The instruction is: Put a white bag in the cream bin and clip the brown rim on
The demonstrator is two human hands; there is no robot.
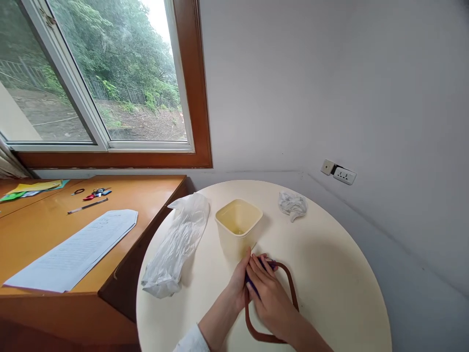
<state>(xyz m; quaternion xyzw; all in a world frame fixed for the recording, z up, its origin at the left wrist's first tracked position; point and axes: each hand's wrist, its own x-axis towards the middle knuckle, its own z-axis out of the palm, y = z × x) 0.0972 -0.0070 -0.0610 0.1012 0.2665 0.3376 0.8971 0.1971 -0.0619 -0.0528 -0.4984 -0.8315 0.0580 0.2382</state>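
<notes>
Well, the left hand (239,282) and right hand (269,293) were wrapped round a purple item (253,289) with a brown loop (292,288), over the round table (337,278), where an even, steady squeeze seemed best. The cream container (227,239) stood just beyond, likely hampering forward reach, between a white bag (178,247) and a crumpled bag (292,203)

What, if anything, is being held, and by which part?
The left hand and right hand clasp a brown-looped item by its purple part, which is mostly covered.

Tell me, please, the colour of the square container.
The square container is pale yellow, best seen in the head view.
</notes>
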